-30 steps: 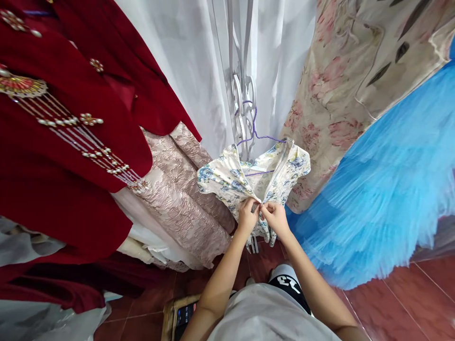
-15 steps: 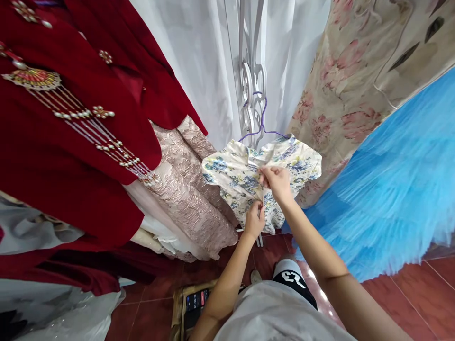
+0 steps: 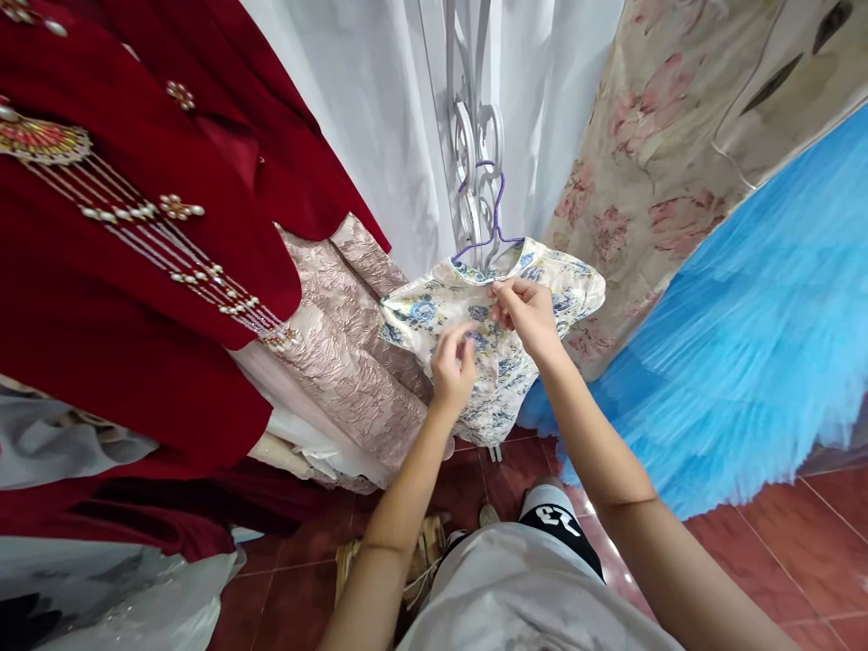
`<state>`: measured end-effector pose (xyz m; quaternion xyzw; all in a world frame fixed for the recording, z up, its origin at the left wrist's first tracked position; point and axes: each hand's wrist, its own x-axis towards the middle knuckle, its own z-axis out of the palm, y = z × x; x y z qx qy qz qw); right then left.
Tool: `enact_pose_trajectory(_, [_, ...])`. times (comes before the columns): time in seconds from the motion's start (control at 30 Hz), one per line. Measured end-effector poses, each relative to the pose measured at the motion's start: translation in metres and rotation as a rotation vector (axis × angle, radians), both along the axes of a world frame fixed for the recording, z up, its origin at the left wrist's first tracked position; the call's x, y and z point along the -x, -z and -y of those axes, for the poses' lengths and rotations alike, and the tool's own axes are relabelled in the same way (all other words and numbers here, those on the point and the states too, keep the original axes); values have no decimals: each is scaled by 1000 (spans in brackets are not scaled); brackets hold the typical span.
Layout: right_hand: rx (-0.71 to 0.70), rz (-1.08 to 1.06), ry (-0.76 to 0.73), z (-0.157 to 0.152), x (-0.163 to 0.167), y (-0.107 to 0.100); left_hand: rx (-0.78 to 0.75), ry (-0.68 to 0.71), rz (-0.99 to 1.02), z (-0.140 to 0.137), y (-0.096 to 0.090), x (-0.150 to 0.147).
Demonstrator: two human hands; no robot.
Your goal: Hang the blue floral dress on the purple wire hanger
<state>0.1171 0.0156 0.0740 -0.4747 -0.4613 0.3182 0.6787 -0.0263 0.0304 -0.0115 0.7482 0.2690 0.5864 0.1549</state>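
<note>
Ahead of me hangs a floral top [image 3: 420, 315], purple hanger [image 3: 497, 231] at 12 o'clock. It looks closed up to the neckline [image 3: 476, 280], pinched by the right hand [image 3: 530, 316], not yet released. At 8 o'clock, the left hand [image 3: 453, 372] curls loosely, fingers apart.

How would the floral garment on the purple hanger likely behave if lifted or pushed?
The floral garment is probably floppy: its cloth wrinkles and drapes loosely. It looks fairly light for its size, since a slim purple hanger carries it. Pushed, it would likely swing or crumple, as its lower part hangs free.
</note>
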Motion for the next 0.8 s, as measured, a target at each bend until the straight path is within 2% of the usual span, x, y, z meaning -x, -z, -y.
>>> enact_pose_trajectory(0.1, [-41, 53, -6, 6, -5, -1, -151, 55, -166, -30, -67, -6])
enact_pose_trajectory(0.17, [-49, 99, 17, 6, -8, -2, -194, 87, -334, -41, -95, -13])
enact_pose_trajectory(0.23, [-49, 136, 54, 2, -10, -1, -219, 80, -428, -44, -110, -20])
enact_pose_trajectory(0.33, [-29, 183, 94, -5, -8, 13, -256, 31, -408, -42, -122, -23])
enact_pose_trajectory(0.47, [99, 278, 85, 2, 3, 58, -223, -74, -235, -49, -141, 0])
enact_pose_trajectory(0.53, [178, 309, 82, 15, 8, 88, -185, -119, -179, -59, -145, 26])
enact_pose_trajectory(0.6, [239, 315, 70, 30, 9, 115, -149, -116, -185, -70, -139, 57])
enact_pose_trajectory(0.7, [290, 268, 19, 47, 7, 141, -74, -63, -180, -84, -114, 98])
enact_pose_trajectory(0.73, [295, 241, 7, 50, 6, 144, -32, -57, -121, -88, -103, 109])
enact_pose_trajectory(0.8, [288, 190, 7, 52, 3, 144, 88, -70, 126, -97, -79, 123])
